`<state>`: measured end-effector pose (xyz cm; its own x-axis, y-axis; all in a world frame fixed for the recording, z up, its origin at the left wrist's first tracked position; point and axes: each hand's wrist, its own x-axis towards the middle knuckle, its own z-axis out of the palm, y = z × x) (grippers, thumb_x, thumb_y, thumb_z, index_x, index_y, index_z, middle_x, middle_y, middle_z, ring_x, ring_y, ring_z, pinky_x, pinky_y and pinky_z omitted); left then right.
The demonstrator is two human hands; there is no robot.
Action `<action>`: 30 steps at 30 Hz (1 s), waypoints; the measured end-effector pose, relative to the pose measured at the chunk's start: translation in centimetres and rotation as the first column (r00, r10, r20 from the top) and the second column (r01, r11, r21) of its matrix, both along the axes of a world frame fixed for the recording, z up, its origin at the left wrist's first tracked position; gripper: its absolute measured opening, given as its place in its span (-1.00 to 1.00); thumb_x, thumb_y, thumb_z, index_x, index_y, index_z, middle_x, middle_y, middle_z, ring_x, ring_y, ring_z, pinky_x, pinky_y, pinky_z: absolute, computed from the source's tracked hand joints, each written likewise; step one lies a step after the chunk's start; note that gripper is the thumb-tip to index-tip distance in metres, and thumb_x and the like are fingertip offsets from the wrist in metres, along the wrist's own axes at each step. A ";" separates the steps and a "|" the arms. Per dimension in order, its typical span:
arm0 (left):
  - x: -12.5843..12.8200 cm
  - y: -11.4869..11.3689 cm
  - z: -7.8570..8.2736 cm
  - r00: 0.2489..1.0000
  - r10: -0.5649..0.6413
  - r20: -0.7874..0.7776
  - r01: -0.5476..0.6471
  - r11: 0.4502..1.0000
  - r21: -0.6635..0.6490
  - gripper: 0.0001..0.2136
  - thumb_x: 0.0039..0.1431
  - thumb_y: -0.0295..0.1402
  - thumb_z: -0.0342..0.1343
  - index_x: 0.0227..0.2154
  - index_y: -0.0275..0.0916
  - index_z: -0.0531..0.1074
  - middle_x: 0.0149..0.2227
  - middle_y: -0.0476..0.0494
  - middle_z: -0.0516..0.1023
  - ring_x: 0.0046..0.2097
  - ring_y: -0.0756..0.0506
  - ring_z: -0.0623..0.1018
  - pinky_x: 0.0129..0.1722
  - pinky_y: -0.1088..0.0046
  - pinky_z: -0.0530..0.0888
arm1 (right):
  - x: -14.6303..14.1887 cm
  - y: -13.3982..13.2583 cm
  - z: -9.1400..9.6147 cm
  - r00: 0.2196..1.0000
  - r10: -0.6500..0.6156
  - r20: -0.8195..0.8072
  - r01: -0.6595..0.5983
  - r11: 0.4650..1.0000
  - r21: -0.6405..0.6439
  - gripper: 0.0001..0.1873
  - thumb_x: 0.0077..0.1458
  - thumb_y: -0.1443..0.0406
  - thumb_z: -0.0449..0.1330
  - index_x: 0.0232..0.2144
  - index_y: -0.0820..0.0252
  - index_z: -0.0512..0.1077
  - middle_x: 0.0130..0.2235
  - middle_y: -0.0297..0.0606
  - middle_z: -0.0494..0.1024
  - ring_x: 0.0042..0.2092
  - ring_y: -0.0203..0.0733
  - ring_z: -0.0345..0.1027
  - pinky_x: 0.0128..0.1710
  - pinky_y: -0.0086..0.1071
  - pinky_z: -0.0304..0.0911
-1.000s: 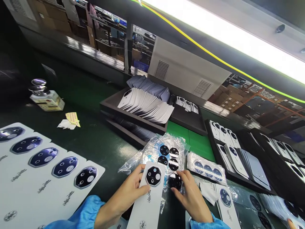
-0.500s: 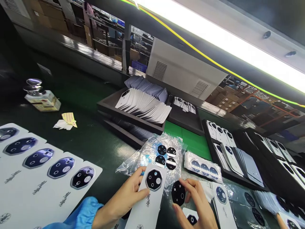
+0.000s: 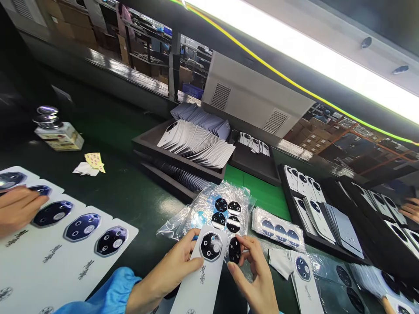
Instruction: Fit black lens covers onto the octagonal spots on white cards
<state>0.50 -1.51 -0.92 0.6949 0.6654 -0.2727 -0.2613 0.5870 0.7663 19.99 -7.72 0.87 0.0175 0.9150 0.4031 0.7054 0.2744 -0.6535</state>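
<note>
White panel is held low in the middle of the view, above the counter; its long axis is pointed toward the counter's far side and tipped slightly right, with the camera block at the far end and the printed face turned up. At the far left, a row of white-backed covers is laid side by side, block ends pointed away, their axes slanted more strongly rightward; above the leftmost ones a co-worker's hand is seen, blurred. Next, the panel is gripped by the left hand, the thumb pressed on its face and the fingers tucked behind. Beyond it, a clear plastic sheet is spread, with dark discs on it. Just beside the panel's right edge, a black lens plate is pinched between thumb and fingertips by the right hand; it is turned partly edge-on, so its longer visible axis is nearly upright. Farther right, a wrapped pack, a white cloth and a small stack are set, the stack's far end tipped left.
</note>
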 end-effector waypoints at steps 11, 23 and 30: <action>0.4 -0.3 -0.8 0.999 0.023 -0.035 -0.023 1.000 0.018 -0.52 0.01 -0.21 0.21 -0.01 -0.19 0.23 -0.18 -0.11 0.56 -0.32 -0.07 0.56 -0.34 0.50 0.42 | -1.4 0.7 -0.4 0.983 0.010 0.185 -0.023 0.997 0.070 -0.59 0.09 0.34 0.18 0.02 0.11 0.26 -0.20 -0.22 0.39 -0.39 -0.27 0.33 -0.38 -0.40 0.39; 0.1 -0.5 -0.9 0.998 -0.006 -0.057 0.012 0.995 0.098 -0.55 0.04 -0.12 0.19 -0.03 -0.18 0.30 -0.21 -0.11 0.53 -0.42 0.00 0.49 -0.46 0.57 0.38 | -2.5 1.1 -1.2 0.946 0.071 0.316 -0.074 0.997 -0.002 -0.51 -0.01 0.43 0.18 0.01 0.15 0.26 -0.11 -0.14 0.36 -0.10 -0.12 0.39 -0.18 -0.33 0.41; 0.3 -0.5 -1.9 1.000 0.005 -0.007 -0.004 0.997 0.081 -0.49 0.05 -0.09 0.20 0.02 -0.17 0.27 -0.17 -0.14 0.52 -0.43 0.00 0.49 -0.46 0.56 0.37 | -3.1 1.2 -0.3 0.951 0.034 0.306 -0.046 0.998 0.033 -0.53 -0.03 0.44 0.18 -0.03 0.13 0.27 -0.14 -0.17 0.37 -0.14 -0.12 0.40 -0.21 -0.33 0.42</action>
<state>0.84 -2.02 -2.81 0.6901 0.6885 -0.2229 -0.2578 0.5217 0.8133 16.85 -6.47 0.56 -0.1484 0.8959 0.4187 0.8575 0.3274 -0.3967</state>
